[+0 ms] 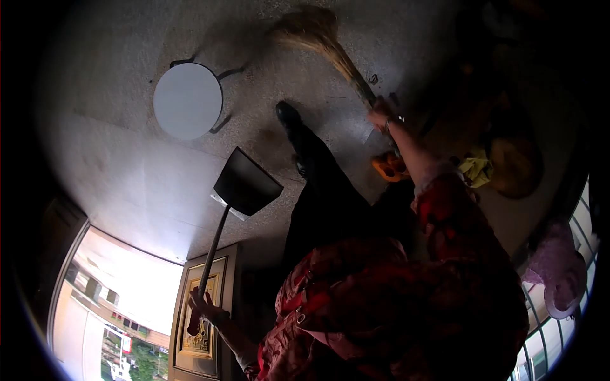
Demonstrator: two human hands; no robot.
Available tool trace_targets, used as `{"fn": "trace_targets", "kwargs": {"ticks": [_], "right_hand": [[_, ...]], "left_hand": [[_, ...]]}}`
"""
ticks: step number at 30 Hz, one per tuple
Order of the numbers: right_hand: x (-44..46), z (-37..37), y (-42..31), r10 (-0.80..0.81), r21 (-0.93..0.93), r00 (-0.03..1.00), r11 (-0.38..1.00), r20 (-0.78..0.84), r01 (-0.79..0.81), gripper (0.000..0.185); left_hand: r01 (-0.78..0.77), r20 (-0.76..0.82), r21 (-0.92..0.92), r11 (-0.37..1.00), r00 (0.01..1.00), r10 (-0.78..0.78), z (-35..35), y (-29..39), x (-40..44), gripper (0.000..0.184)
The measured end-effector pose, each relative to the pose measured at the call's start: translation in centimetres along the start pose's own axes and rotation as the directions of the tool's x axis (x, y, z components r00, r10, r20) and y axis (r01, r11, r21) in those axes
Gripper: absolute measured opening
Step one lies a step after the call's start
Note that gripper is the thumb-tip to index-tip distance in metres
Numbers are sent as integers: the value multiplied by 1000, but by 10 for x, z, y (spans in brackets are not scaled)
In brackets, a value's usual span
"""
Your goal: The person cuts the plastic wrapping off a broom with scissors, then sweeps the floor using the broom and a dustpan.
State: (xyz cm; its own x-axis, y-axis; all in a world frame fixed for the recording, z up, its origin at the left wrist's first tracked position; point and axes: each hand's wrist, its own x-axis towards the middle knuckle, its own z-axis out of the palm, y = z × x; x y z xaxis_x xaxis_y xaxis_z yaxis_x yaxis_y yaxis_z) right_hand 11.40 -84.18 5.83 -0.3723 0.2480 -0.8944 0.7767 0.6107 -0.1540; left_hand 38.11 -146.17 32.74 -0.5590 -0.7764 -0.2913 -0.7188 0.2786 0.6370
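Note:
My left hand, at the lower left, is closed around the upper handle of a long-handled dustpan. Its dark pan hangs near the floor, opening up and to the right; whether it touches the floor I cannot tell. At the upper right, my right hand grips a straw broom by its handle. The broom's bristle end points to the upper left and looks blurred against the floor. Between the two tools, my dark shoe steps forward.
A round stool with a pale seat stands ahead on the left. Behind the dustpan handle is a door with a gold panel, beside a bright doorway. An orange object and a yellow bag lie right. A purple hat is near window bars.

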Motion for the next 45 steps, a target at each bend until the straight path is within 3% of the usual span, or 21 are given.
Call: {"fn": "trace_targets", "kwargs": {"ticks": [1,2,3,4,5,7,9,12,14,19,20,22,26,28,31,33,35,36,39,41,45], "right_hand": [[-22,21,38,14,-2,993,1000,-116,-14,41],[-43,27,73,65,29,998,998,-12,-64,46],[-13,53,145,-135,-218,989,969,-64,118,65],[-77,47,129,-71,-248,995,967,-73,51,87],[-101,49,132,-76,-261,994,964,-74,54,87],[-131,51,150,-20,-46,1000,999,9,21,100],[-159,54,145,-100,-124,993,988,-63,92,91],[-140,63,134,-279,19,960,960,27,279,45],[-134,67,76,-188,49,975,982,118,183,32],[-116,89,10,-260,-277,964,923,61,267,39],[-113,89,19,-260,-277,963,923,66,268,39],[-105,81,49,-250,-581,968,786,11,210,55],[-83,28,185,-485,-662,875,655,1,364,72],[-134,-7,178,-180,-396,981,898,72,194,70],[-166,-39,180,-85,-174,996,981,28,89,72],[-155,-54,174,-160,-57,987,986,-7,160,73],[-127,-66,134,-234,139,971,961,-40,237,64],[-102,-68,115,-254,202,965,944,-66,262,57],[-20,-76,44,-338,370,916,840,-216,397,45],[21,-86,-7,-381,480,904,767,-194,426,18],[55,-103,-68,-426,492,887,742,-178,455,26]], "left_hand": [[-71,102,24,997,992,68,-12,-33,3,44],[50,34,-73,996,998,-47,-5,-35,1,44],[163,-21,-176,971,985,-169,3,-31,0,44],[154,-49,-186,970,985,-166,13,-27,-5,42],[151,-79,-191,970,982,-169,19,-24,-10,40],[74,-92,-173,982,992,-91,22,-37,-20,30],[59,-154,-217,974,984,-94,30,-21,-38,36],[46,-115,-174,984,991,-66,22,-24,-56,39],[48,-120,-167,985,990,-69,16,-26,-61,41],[-18,-133,-94,995,991,6,7,-29,-83,44],[-63,-139,-185,981,990,37,5,-42,-81,42],[-67,-192,-262,963,981,16,10,-35,-88,40],[-156,-263,-359,920,963,60,25,-6,-98,36],[-204,-299,-413,888,951,80,35,13,-98,37],[-184,-404,-440,879,915,-10,50,29,-103,38],[-178,-371,-448,876,929,-1,50,17,-103,38],[-161,-466,-446,880,882,-74,59,15,-107,37],[-232,-431,-363,902,900,58,57,5,-110,35],[-156,-454,-323,934,891,-8,59,-4,-121,33],[-91,-465,-377,922,879,-104,64,1,-132,33],[-162,-451,-182,970,890,65,67,-10,-136,35]]}}
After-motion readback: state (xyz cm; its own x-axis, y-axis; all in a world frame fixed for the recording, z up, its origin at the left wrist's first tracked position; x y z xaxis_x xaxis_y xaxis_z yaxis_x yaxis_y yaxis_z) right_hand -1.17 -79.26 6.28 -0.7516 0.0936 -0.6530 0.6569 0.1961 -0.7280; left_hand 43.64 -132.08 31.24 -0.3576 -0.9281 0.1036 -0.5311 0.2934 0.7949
